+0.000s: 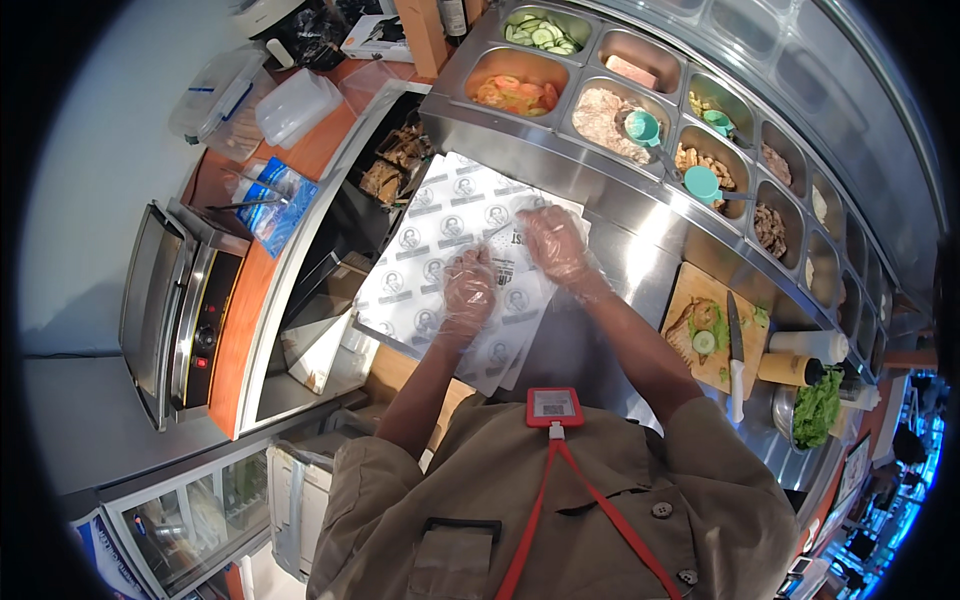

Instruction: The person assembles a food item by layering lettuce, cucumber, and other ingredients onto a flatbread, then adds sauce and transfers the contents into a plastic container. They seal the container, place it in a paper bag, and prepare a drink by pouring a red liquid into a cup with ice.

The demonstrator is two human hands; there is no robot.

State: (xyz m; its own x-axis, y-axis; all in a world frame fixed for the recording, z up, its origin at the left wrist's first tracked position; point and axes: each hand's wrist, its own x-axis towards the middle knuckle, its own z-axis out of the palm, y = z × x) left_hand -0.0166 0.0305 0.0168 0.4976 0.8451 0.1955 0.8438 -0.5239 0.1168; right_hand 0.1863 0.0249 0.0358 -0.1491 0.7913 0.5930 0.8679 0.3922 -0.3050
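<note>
While the stack of printed wrapping paper (440,255) lies spread on the steel counter (640,250), both gloved hands are pressed down on it — the left hand (468,290) is laid flat with fingers spread near the stack's lower right part, and the right hand (553,243) is closed on the edge of the top sheet at the stack's right side, that edge being lifted a little. Nothing else is held by the left hand. Beyond the paper, steel tubs are set in a row: one with orange slices (517,93), one with cucumber slices (541,32), one with a pale spread and a teal scoop (642,127). To the right of the paper, well apart, a wooden cutting board (690,345) is seen — bread with lettuce and cucumber lies on it, and a white-handled knife (736,350) rests across it. To the left of the paper, a contact grill (175,310) stands on the orange shelf.
</note>
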